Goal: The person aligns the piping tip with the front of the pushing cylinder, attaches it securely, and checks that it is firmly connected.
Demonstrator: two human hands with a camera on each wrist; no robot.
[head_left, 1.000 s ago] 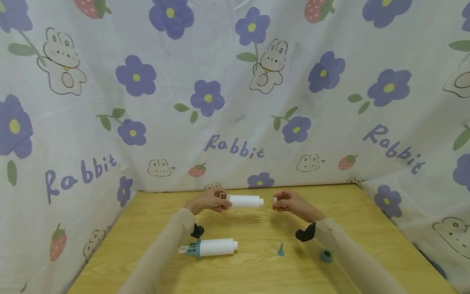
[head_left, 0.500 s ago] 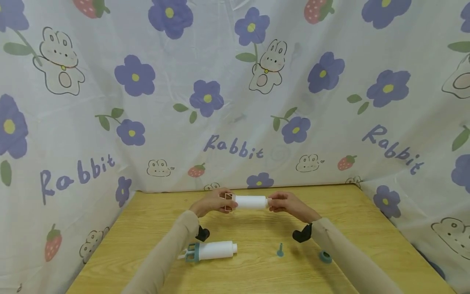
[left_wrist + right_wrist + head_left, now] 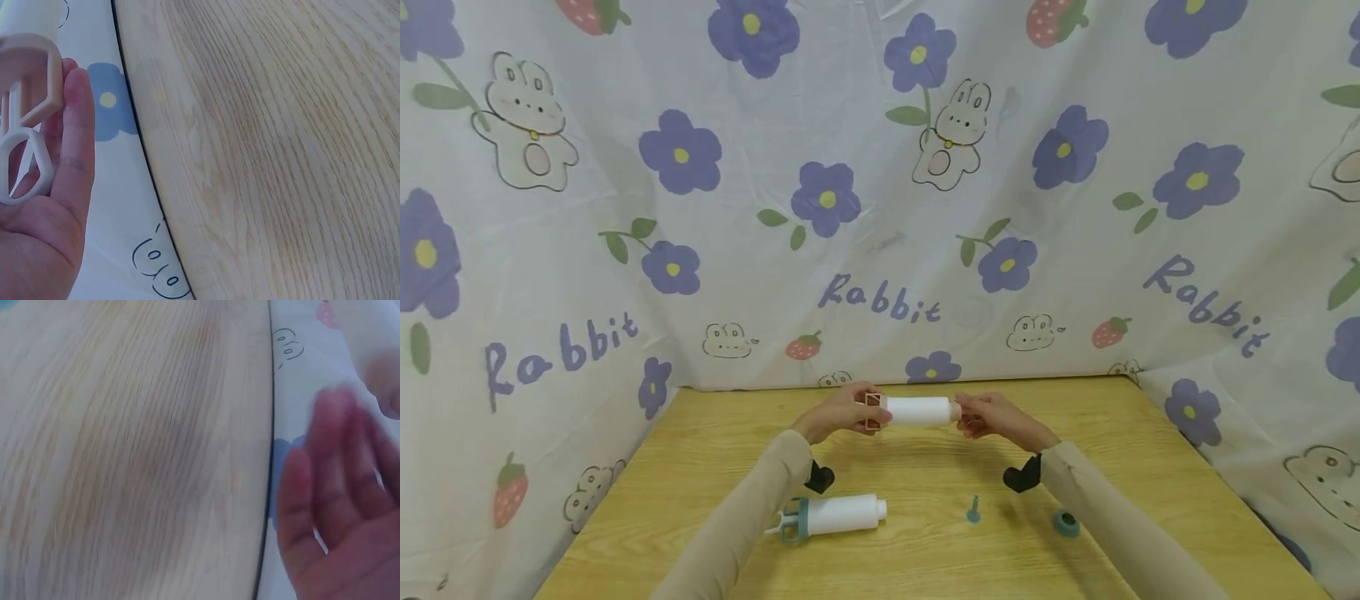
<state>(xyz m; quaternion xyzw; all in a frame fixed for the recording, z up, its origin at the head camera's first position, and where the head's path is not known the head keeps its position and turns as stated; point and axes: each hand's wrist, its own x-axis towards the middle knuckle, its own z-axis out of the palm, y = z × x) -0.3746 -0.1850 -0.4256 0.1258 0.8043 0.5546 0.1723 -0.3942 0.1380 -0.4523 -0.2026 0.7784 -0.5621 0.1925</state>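
In the head view my left hand (image 3: 846, 410) grips a large syringe-like white tube (image 3: 919, 410) by its pink end frame (image 3: 873, 412), above the far part of the table. The tube lies level, pointing right. In the left wrist view a white ring handle (image 3: 45, 164) sticks out behind the frame, over the palm. A pinkish cap (image 3: 955, 411) sits at the tube's right end. My right hand (image 3: 996, 419) is right beside that cap. Its fingers (image 3: 334, 456) look extended and blurred in the right wrist view, with a gap showing between them and the cap.
On the wooden table (image 3: 910, 558) lies a similar white tube (image 3: 842, 514) with a teal end frame (image 3: 799, 519). To its right stand a small teal nozzle (image 3: 973, 510) and a teal ring cap (image 3: 1066, 523). A printed curtain (image 3: 880, 250) hangs behind the table.
My left hand has shifted the white tube right, bringing its end to the pinkish cap my right hand was holding. The right hand's fingers have since loosened around the cap.
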